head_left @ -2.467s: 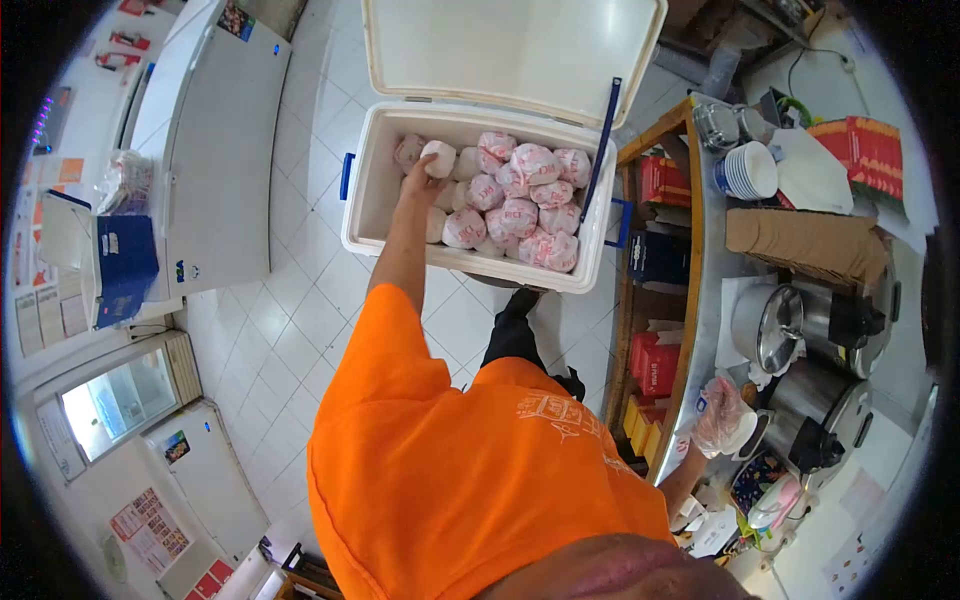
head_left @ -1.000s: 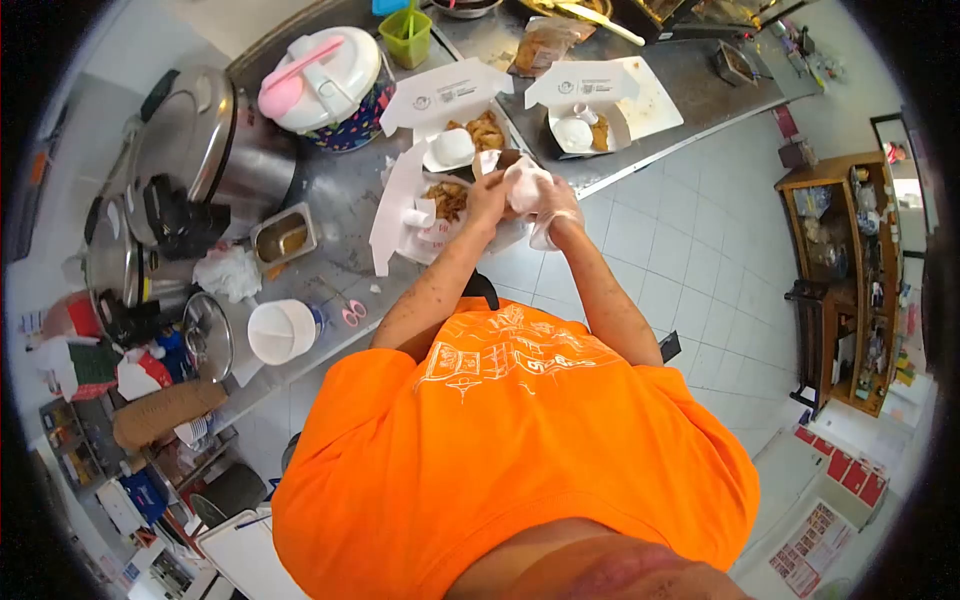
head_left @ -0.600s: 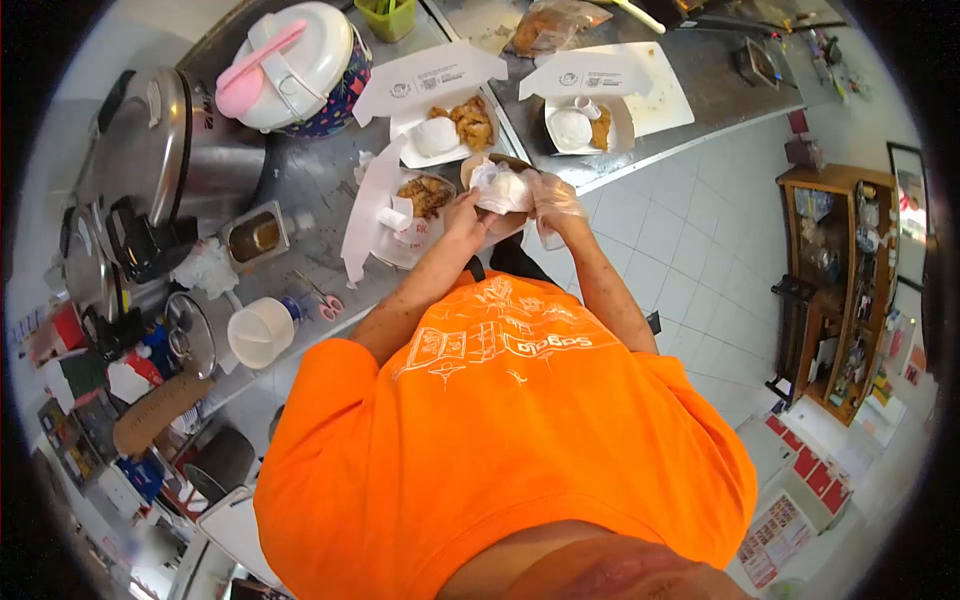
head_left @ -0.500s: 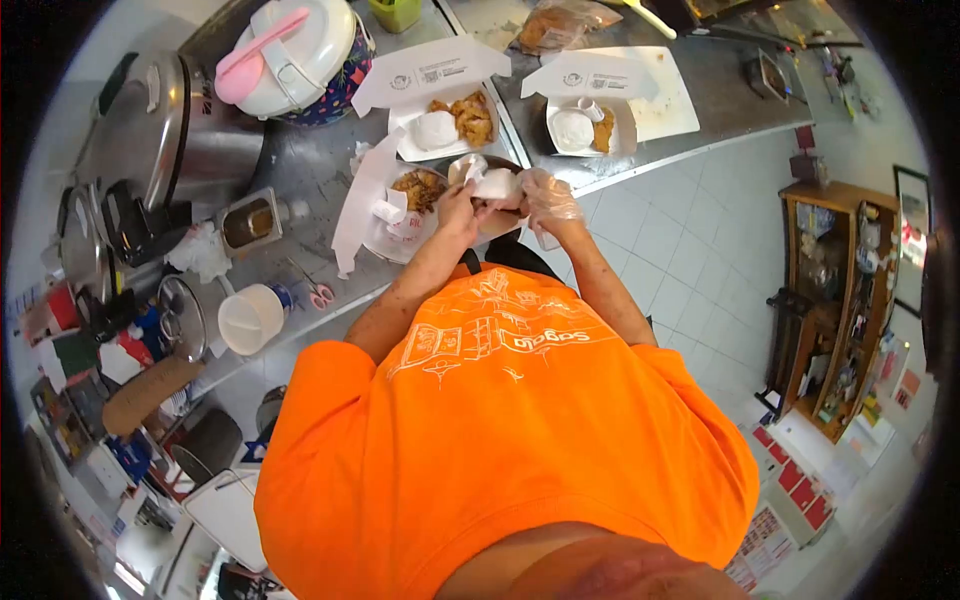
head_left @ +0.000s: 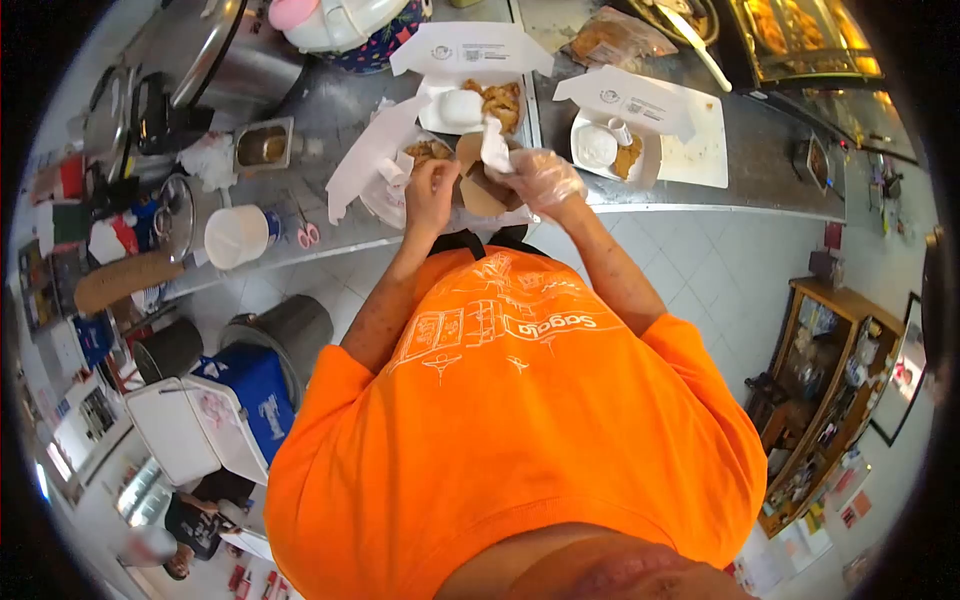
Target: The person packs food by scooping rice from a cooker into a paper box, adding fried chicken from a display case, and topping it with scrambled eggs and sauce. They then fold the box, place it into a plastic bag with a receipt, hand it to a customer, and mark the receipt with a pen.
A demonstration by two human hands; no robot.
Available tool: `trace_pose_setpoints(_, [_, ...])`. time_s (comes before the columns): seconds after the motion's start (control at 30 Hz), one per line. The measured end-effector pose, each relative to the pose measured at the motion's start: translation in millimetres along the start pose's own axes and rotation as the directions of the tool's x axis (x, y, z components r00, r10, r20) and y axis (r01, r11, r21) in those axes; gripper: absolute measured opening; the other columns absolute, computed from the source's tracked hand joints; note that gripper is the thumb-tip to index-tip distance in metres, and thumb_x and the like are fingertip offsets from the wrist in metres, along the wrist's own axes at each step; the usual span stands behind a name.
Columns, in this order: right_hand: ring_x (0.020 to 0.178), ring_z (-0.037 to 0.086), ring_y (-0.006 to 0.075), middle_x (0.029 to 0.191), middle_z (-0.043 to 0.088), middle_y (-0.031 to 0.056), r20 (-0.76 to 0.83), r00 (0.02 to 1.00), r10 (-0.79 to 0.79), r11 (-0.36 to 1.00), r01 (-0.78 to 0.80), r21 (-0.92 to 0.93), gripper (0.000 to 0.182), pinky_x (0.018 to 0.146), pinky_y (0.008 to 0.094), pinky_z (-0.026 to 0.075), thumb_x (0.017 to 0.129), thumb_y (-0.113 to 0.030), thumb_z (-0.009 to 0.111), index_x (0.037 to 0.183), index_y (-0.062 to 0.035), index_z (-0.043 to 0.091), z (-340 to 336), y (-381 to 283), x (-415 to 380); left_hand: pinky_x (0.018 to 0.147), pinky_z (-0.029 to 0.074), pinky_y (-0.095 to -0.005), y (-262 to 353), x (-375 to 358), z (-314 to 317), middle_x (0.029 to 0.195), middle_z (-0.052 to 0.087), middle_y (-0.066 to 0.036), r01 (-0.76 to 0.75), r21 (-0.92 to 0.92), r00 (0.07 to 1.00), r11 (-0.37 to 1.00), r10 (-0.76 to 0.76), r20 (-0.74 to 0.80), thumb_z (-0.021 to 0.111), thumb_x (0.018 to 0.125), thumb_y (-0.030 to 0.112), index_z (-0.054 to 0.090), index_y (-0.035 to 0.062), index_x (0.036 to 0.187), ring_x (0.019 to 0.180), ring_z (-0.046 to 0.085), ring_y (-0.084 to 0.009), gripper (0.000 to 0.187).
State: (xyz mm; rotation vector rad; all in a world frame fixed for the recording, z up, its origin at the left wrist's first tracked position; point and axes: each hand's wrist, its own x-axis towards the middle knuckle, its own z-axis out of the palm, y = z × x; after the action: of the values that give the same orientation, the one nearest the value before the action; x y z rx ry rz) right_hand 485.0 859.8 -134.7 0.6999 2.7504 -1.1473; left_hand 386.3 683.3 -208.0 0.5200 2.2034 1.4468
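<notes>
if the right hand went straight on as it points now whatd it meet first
Probably the brown box, just ahead of the right hand; depth is unclear, so they may already touch.

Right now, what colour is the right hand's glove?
Colourless: the glove on the right hand is clear, see-through. Best shown in the head view.

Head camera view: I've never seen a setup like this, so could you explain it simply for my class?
There is no machine here, just someone's two hands. The camera is worn on the head and looks forward and down, so an orange shirt fills the lower middle. On the metal counter are open white boxes of food, scissors and a white tub. The gloved right hand holds crumpled white paper at a brown box. The left hand is bare; its grip is unclear.
</notes>
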Motion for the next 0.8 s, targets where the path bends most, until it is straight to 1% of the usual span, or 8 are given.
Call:
trace_pose_setpoints(0.17, [0.079,0.062,0.0394,0.081,0.064,0.0214,0.013,0.999,-0.033,0.999,0.033,-0.027,0.033,0.067,0.0455,0.049,0.083,-0.036,0.061,0.088,-0.0043,0.065,-13,6,6,0.057,0.051,-0.0318,-18,-47,15,0.097,0.058,-0.011,0.637,-0.3,0.77,0.71,-0.564,0.3,0.061,0.086,0.035,0.046,0.0045,0.115,0.085,0.062,-0.02,0.045])
trace_pose_setpoints(0.3, [0.063,0.06,0.034,0.069,0.061,0.0207,-0.092,0.995,-0.025,0.988,0.039,0.151,0.031,0.058,0.0421,0.046,0.084,-0.033,0.061,0.084,-0.0021,0.065,-39,-10,4,0.064,0.051,-0.0335,-42,-49,25,0.113,0.052,-0.016,0.183,-0.101,0.981,0.978,-0.175,0.082,0.064,0.085,0.038,0.038,0.0048,0.125,0.086,0.059,-0.0206,0.058])
trace_pose_setpoints(0.37, [0.051,0.055,0.0127,0.06,0.06,0.0063,-0.235,0.972,-0.028,0.999,0.033,0.014,0.029,0.049,0.0276,0.044,0.087,-0.029,0.063,0.088,0.0001,0.066,-52,-9,7,0.067,0.05,-0.0341,-22,-50,23,0.117,0.05,-0.016,0.096,-0.12,0.994,0.988,-0.1,-0.033,0.064,0.084,0.038,0.035,0.0053,0.129,0.088,0.058,-0.0216,0.062])
trace_pose_setpoints(0.4, [0.054,0.056,0.0128,0.063,0.062,0.0086,-0.25,0.968,0.015,0.93,0.079,0.358,0.03,0.051,0.0287,0.045,0.087,-0.03,0.063,0.09,0.0001,0.067,-52,-16,9,0.07,0.05,-0.0347,-4,-50,17,0.12,0.048,-0.017,0.007,-0.117,0.993,0.993,-0.021,-0.116,0.065,0.084,0.038,0.033,0.0058,0.133,0.091,0.057,-0.0226,0.067])
trace_pose_setpoints(0.5, [0.055,0.054,0.013,0.063,0.061,0.0066,-0.092,0.994,-0.053,0.766,0.099,0.635,0.036,0.053,0.0302,0.044,0.086,-0.036,0.065,0.085,0.0001,0.066,-36,-37,9,0.097,0.043,-0.0424,71,-54,-16,0.134,0.04,-0.017,0.194,-0.916,0.981,0.351,-0.082,0.177,0.054,0.093,0.042,0.023,0.0092,0.142,0.118,0.05,-0.0282,0.067])
trace_pose_setpoints(0.57, [0.056,0.052,0.0097,0.062,0.06,0.0019,0.152,0.988,-0.042,0.984,0.015,0.176,0.041,0.053,0.0284,0.042,0.085,-0.04,0.065,0.079,0.0007,0.066,-38,-79,3,0.099,0.041,-0.0385,89,-40,-30,0.134,0.044,-0.014,0.062,-0.969,0.99,0.239,-0.135,0.03,0.053,0.094,0.035,0.03,0.008,0.14,0.119,0.049,-0.0238,0.059])
trace_pose_setpoints(0.7, [0.068,0.058,0.0151,0.08,0.067,0.0075,0.407,0.879,-0.247,0.964,0.179,0.198,0.038,0.061,0.0338,0.049,0.079,-0.032,0.069,0.099,0.0003,0.065,28,-81,31,0.1,0.038,-0.0343,69,-35,-78,0.132,0.048,-0.012,0.05,-0.827,0.998,0.56,-0.004,0.058,0.054,0.093,0.03,0.041,0.0058,0.135,0.122,0.047,-0.022,0.05])
trace_pose_setpoints(0.8, [0.076,0.063,0.0294,0.093,0.065,0.0131,-0.058,0.685,-0.726,0.667,0.723,0.182,0.035,0.074,0.0375,0.049,0.079,-0.026,0.068,0.105,-0.0027,0.062,84,-91,44,0.106,0.027,-0.0338,50,-40,-111,0.133,0.048,-0.01,-0.173,-0.349,0.98,0.921,0.195,0.029,0.056,0.09,0.018,0.043,0.0036,0.135,0.125,0.042,-0.0206,0.049])
